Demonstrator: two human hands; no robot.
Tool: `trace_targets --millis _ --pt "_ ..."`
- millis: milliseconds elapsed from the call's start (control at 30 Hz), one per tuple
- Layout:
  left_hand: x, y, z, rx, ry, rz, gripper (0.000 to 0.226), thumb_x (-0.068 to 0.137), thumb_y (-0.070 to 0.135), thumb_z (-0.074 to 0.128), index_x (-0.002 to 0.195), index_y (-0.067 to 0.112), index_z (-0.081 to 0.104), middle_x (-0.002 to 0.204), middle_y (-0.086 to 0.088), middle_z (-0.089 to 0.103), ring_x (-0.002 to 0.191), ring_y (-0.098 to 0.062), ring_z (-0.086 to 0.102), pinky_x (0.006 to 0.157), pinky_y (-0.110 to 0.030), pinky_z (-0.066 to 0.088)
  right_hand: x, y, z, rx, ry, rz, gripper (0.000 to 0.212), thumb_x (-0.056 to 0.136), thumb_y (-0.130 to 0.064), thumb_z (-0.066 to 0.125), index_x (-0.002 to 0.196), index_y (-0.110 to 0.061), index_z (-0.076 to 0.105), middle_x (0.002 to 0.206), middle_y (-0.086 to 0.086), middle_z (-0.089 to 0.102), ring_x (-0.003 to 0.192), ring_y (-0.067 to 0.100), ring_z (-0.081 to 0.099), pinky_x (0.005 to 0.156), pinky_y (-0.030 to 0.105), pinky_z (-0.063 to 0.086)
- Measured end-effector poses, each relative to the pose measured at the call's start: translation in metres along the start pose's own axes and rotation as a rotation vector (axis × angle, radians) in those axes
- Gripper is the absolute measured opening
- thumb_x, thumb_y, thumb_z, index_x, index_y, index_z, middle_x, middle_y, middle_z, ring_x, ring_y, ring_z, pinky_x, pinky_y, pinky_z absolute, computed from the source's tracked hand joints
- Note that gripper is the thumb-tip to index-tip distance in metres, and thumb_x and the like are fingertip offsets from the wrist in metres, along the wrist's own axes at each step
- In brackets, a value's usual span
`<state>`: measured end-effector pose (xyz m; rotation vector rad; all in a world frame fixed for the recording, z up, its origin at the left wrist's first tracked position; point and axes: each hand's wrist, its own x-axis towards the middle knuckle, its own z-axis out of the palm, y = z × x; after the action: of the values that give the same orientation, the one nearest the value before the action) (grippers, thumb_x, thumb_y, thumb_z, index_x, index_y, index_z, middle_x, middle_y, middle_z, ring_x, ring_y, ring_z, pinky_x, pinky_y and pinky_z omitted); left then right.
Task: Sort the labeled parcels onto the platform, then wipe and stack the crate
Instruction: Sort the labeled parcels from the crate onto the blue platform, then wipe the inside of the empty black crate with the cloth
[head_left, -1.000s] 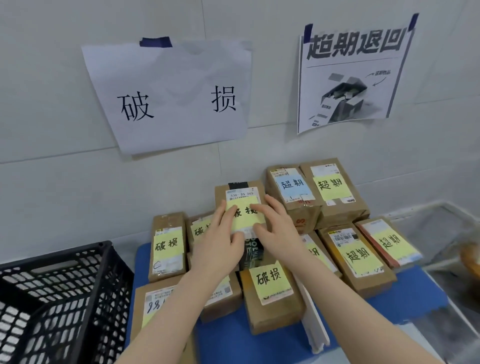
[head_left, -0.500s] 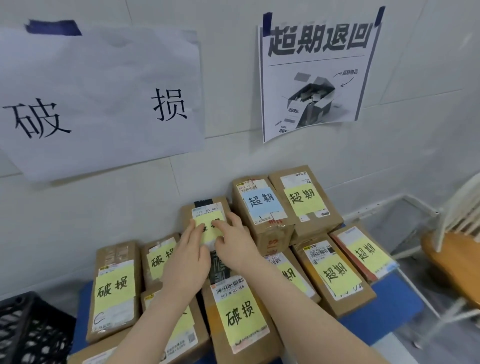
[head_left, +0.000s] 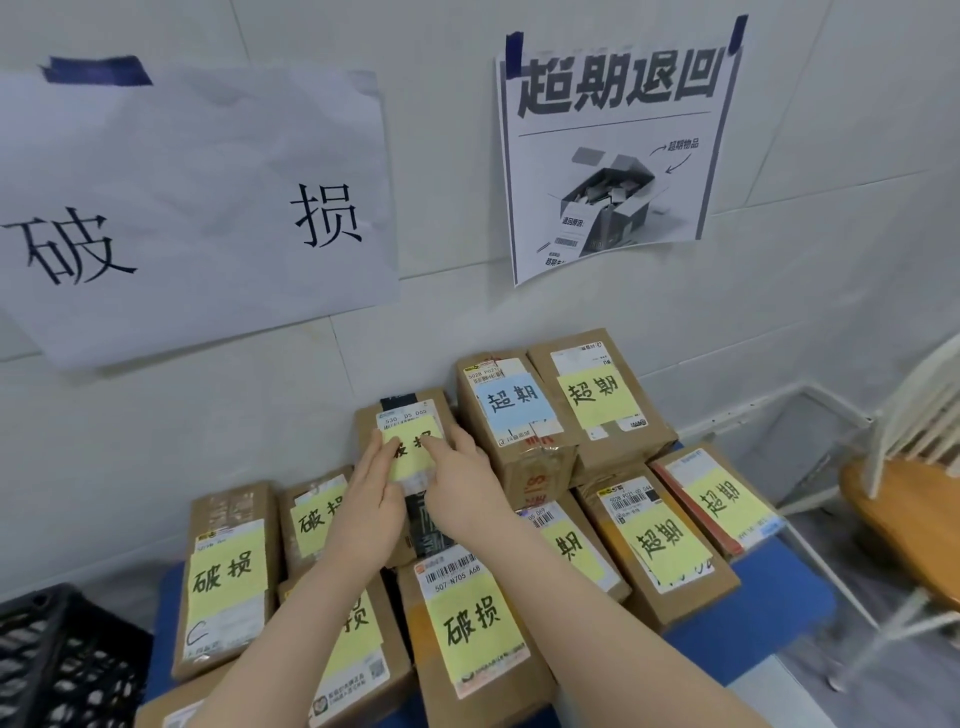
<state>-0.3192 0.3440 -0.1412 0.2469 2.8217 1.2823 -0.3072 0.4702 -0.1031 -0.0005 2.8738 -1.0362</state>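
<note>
Several brown cardboard parcels with yellow notes lie on a blue platform (head_left: 779, 618) against the wall. Those marked 破损 (head_left: 226, 577) are on the left, those marked 超期 (head_left: 597, 397) on the right. A tall parcel (head_left: 410, 415) stands at the back middle. My left hand (head_left: 371, 506) and my right hand (head_left: 462, 478) lie with straight fingers on its yellow note, pressing it flat. The black crate (head_left: 57, 660) shows at the bottom left, partly cut off by the frame.
Two paper signs are taped to the white wall: 破损 (head_left: 197, 208) on the left, 超期退回 (head_left: 613, 145) on the right. A wooden chair (head_left: 904, 509) with a white frame stands at the right, close to the platform's edge.
The view has moved closer and to the right, so the crate slid towards the left edge and the chair came in. Both hands stay on the same parcel's note.
</note>
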Motion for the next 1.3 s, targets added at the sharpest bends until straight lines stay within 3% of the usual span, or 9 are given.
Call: trace_targets --millis 267,467,567,800,933,1133,1300 --pt "-0.013 0.006 0.005 0.098 0.067 -0.019 0.054 0.098 0.017 0.029 0.151 0.026 0.021 0.159 0.010 -0.001 0.146 -0.011 0.008 0.116 -0.031 0.014 -0.028 0.006 -0.006 0.059 -0.046 0.030 0.064 0.091 -0.002 0.038 0.150 -0.018 0.021 0.159 0.010 0.003 0.144 0.032 0.011 0.118 0.040 0.019" --pt "-0.023 0.007 0.009 0.093 0.035 -0.021 0.052 0.100 0.019 0.027 0.151 0.023 0.018 0.160 0.006 0.001 0.147 -0.015 0.005 0.119 -0.032 0.009 -0.035 0.010 -0.006 0.060 -0.056 0.035 0.051 0.092 -0.004 0.037 0.142 -0.011 0.034 0.158 0.007 0.009 0.138 0.031 0.029 0.110 0.040 0.033" --pt "-0.022 0.007 0.009 0.069 0.010 -0.043 0.053 0.100 0.015 0.027 0.152 0.021 0.016 0.160 0.005 0.000 0.147 -0.015 0.003 0.118 -0.030 0.006 -0.037 0.009 -0.005 0.028 -0.040 0.016 0.046 0.093 -0.004 0.037 0.139 -0.009 0.037 0.157 0.009 0.013 0.137 0.031 0.032 0.110 0.040 0.034" --pt "-0.022 0.010 0.003 0.059 -0.034 -0.061 0.054 0.101 0.021 0.024 0.153 0.023 0.008 0.160 0.003 -0.006 0.146 -0.011 -0.003 0.118 -0.028 0.004 -0.066 0.013 0.003 0.021 0.059 -0.071 0.054 0.097 -0.006 0.039 0.149 -0.016 0.027 0.160 0.005 0.004 0.147 0.021 0.009 0.118 0.035 0.020" --pt "-0.042 0.019 -0.011 0.058 0.060 -0.043 0.056 0.102 0.029 0.021 0.153 0.025 -0.002 0.159 0.005 -0.010 0.145 -0.009 -0.005 0.113 -0.023 0.001 -0.092 0.013 -0.016 0.101 0.120 -0.079 0.047 0.101 -0.009 0.034 0.146 -0.019 0.034 0.159 0.000 0.014 0.145 0.015 0.016 0.114 0.029 0.023" --pt "-0.110 0.019 -0.044 0.090 0.180 -0.024 0.057 0.102 0.021 0.027 0.153 0.023 0.003 0.159 0.007 -0.006 0.145 -0.006 -0.003 0.110 -0.017 0.001 -0.126 0.006 -0.034 0.148 0.117 -0.183 0.043 0.101 -0.009 0.034 0.142 -0.020 0.040 0.151 -0.004 0.032 0.137 0.010 0.032 0.101 0.016 0.026" --pt "-0.204 0.014 -0.049 0.192 0.303 -0.094 0.057 0.101 0.023 0.032 0.152 0.024 0.009 0.156 0.012 -0.001 0.143 -0.006 0.008 0.113 -0.019 0.012 -0.160 -0.015 0.003 0.196 -0.053 -0.322 0.040 0.100 -0.012 0.038 0.138 -0.023 0.044 0.143 -0.007 0.041 0.132 0.009 0.039 0.101 0.016 0.029"
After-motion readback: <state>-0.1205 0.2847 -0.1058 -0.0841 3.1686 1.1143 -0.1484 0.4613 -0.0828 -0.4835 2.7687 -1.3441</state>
